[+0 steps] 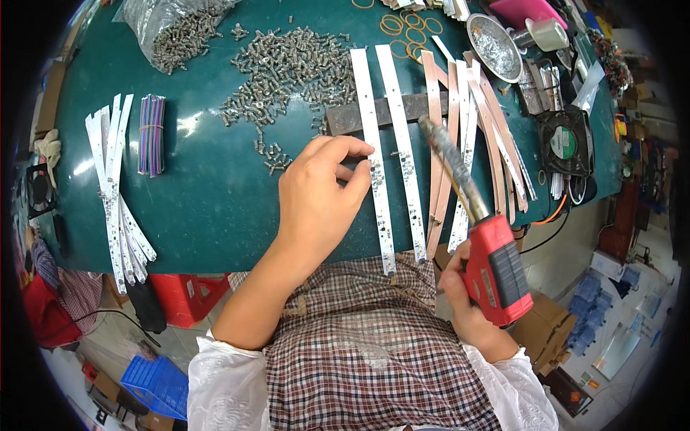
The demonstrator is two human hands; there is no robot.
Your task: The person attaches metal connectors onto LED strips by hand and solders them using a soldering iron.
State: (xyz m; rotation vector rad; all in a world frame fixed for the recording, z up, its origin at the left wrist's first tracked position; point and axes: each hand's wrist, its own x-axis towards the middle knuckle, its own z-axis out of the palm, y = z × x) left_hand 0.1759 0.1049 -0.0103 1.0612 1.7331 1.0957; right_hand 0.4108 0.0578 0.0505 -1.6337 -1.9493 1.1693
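Note:
My left hand (320,190) is closed, thumb and forefinger bent together at the left edge of a narrow white LED circuit strip (366,108). Whatever is between those fingertips is too small to make out. Beside it lies a second LED circuit strip (399,118), with a small metal part sticking out from its left edge. Both strips cross a dark metal bar (345,119) and reach past the table's front edge. In my right hand (463,302) is a red-and-black soldering gun (496,273), its wrapped barrel slanting up-left, the tip above the bar's right end.
Many small metal connectors (287,68) lie piled beyond my left hand, by a plastic bag (169,32) of more. Crossed strips (115,187) and a wire bundle (152,136) lie left. Rubber bands (413,32), a metal dish (494,47) and a fan (565,142) are right.

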